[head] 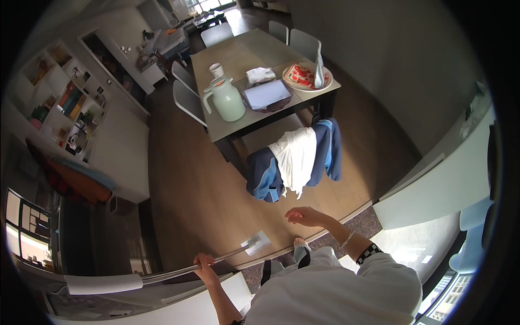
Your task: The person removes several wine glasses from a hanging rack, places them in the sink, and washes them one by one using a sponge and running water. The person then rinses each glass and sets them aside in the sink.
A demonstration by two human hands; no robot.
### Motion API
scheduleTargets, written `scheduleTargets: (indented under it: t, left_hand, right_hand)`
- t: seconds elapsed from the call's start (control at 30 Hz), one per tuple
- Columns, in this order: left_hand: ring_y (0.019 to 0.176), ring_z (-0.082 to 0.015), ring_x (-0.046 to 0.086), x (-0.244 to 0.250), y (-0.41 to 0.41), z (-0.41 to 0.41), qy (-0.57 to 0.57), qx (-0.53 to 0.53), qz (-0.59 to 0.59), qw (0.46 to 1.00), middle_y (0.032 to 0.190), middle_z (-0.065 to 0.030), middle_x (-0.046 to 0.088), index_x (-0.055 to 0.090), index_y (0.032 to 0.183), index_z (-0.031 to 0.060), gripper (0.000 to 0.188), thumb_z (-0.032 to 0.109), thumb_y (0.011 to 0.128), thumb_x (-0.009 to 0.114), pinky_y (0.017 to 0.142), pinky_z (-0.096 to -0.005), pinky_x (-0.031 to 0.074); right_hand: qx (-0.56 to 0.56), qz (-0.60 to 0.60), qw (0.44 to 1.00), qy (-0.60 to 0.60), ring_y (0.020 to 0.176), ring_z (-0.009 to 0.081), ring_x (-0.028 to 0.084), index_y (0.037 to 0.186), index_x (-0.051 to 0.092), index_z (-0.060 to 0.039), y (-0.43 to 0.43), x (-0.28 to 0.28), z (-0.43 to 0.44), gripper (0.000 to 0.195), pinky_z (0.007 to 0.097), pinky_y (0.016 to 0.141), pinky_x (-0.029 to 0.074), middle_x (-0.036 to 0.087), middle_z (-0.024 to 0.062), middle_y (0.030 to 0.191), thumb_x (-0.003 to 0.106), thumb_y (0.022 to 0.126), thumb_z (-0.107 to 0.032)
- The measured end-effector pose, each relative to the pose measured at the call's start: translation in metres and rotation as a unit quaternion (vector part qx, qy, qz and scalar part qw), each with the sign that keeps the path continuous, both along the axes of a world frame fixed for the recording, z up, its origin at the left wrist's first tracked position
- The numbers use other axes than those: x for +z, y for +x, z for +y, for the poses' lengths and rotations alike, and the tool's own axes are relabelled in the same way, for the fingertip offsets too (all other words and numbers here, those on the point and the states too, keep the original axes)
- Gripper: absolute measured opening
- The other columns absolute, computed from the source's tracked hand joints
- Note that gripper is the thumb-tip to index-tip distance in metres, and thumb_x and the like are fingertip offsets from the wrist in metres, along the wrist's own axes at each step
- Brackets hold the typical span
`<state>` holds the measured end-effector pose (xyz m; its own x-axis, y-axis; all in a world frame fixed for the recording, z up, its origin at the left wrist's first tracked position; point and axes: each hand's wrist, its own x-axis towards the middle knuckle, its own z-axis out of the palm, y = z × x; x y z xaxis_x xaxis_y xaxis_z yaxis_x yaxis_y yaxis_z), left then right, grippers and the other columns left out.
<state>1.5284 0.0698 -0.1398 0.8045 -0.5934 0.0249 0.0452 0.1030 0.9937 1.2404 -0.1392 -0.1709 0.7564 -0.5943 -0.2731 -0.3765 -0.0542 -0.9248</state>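
Note:
My left hand (205,269) is wrapped around the metal pole (233,254) of what looks like a flat mop. The thick white grip (105,283) of that pole points to the left, with a cord loop at its end. Its pale rectangular head (257,243) rests on the wooden floor near my feet. My right hand (305,216) holds nothing and hangs in the air with loosely curled fingers. Just beyond it, a blue jacket (262,174) and a white garment (295,156) are draped over a chair at the table's near end.
The dining table (233,48) carries a pale green thermos jug (228,101), a white mug (216,70), a white box (267,94) and a round tray (302,87). Grey chairs (187,101) line its sides. White shelving (122,142) stands left; a pale cabinet (426,195) stands right.

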Motion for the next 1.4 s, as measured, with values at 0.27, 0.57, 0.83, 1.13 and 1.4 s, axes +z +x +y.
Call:
scheduleTargets:
  t: [0.27,0.57,0.83,1.13,1.4]
  left_hand:
    - [0.047,-0.0096,0.040,0.008,0.076,-0.039,0.020,0.094,-0.029,0.995,0.048,-0.0016,0.041,0.039,0.061,0.0072,0.027,0.015,0.087,0.044,0.070,-0.0305,0.040]
    - [0.048,-0.0086,0.037,0.014,0.247,-0.105,-0.085,0.127,0.026,0.988,0.052,-0.0001,0.040,0.043,0.065,0.0071,0.019,0.011,0.083,0.048,0.075,-0.0326,0.041]
    - [0.052,-0.0113,0.043,0.018,0.410,-0.211,-0.081,-0.022,-0.005,0.996,0.054,-0.0001,0.042,0.045,0.065,0.0074,0.022,0.015,0.085,0.051,0.083,-0.0363,0.038]
    - [0.096,-0.0169,0.050,0.019,0.559,-0.398,0.022,-0.188,-0.152,0.970,0.103,-0.0072,0.051,0.044,0.108,0.0056,0.032,0.015,0.080,0.055,0.088,-0.0325,0.036]
    - [0.108,-0.0213,0.043,-0.040,0.762,-0.465,0.142,0.005,-0.007,0.990,0.117,-0.0147,0.043,0.035,0.122,0.0020,0.043,0.013,0.083,0.048,0.088,-0.0320,0.039]
  right_hand:
    - [0.140,-0.023,0.986,0.091,0.083,0.0145,0.057,0.103,0.055,-0.0051,0.137,-0.007,-0.029,0.023,0.0265,0.074,0.045,0.060,0.0068,0.093,0.050,0.084,-0.017]
    - [0.262,-0.021,0.965,0.008,0.078,0.0140,0.056,0.105,0.054,-0.0062,0.390,-0.035,-0.061,0.027,0.0262,0.070,0.045,0.060,0.0070,0.087,0.053,0.083,-0.022]
    - [0.219,-0.079,0.972,-0.021,0.071,0.0187,0.058,0.117,0.043,-0.0067,0.593,-0.014,-0.092,0.046,0.0297,0.066,0.046,0.042,0.0137,0.116,0.058,0.077,-0.021]
    - [0.032,-0.100,0.986,0.131,0.061,0.0110,0.055,0.089,0.053,-0.0027,0.772,-0.042,-0.281,0.019,0.0236,0.050,0.045,0.055,0.0008,0.072,0.052,0.084,-0.021]
    - [-0.015,-0.219,0.961,0.167,0.045,0.0138,0.055,0.079,0.049,-0.0038,0.882,0.070,-0.486,0.017,0.0239,0.039,0.045,0.059,0.0077,0.078,0.048,0.087,-0.019]
